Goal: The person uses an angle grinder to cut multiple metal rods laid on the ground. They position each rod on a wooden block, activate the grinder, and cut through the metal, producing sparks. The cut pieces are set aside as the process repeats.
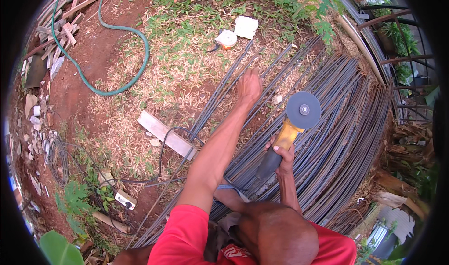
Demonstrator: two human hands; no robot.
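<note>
My right hand [284, 158] is wrapped round the body of an angle grinder [286, 136], yellow with a black handle. Its round grey cutting disc [309, 109] points away from me, above the rods. My left arm stretches forward, and my left hand [250, 84] is closed at the far part of a few steel rods [224, 92] set apart on the grass; its fingertips are partly hidden. To the right, a big bundle of long steel rods [322, 138] lies on the ground, its near part hidden behind my legs and arm.
Beyond my left hand lie a white tape measure [227, 39] and a white square piece [246, 27]. A wooden plank [166, 134] lies left of my arm, near a black cable [161, 159] and a white socket block [125, 199]. A green hose [140, 73] curves across the far left.
</note>
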